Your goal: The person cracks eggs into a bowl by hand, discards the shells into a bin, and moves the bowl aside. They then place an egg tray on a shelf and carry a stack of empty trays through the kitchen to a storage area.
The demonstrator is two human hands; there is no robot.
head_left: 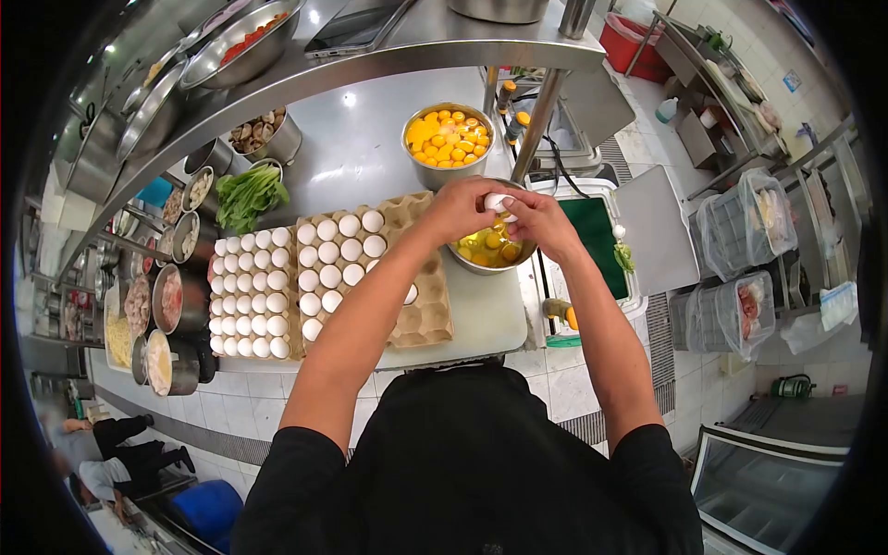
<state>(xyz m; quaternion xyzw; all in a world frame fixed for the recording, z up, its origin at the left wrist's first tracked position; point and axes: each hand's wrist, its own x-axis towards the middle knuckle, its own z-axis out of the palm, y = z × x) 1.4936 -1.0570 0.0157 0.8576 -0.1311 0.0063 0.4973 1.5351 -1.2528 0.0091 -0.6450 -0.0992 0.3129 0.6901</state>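
My left hand (458, 211) and my right hand (544, 220) meet with fingertips closed around a white egg (497, 201). They hold it over a metal bowl (481, 269) that contains yolks and clear egg white. Behind this bowl stands a metal pot (443, 176) filled with many yolks. To the left, below my left forearm, lies a cardboard egg tray (431, 319) with several white eggs and bare cups on its right side. Another tray of white eggs (250, 296) sits farther left, its visible cups filled.
A steel shelf (416, 57) crosses above the counter, its post (546, 116) close behind my hands. Leafy greens (250, 196) and several food pots (169, 301) line the left. A white-rimmed bin (638, 301) stands right. Two people (120, 453) are at far lower left.
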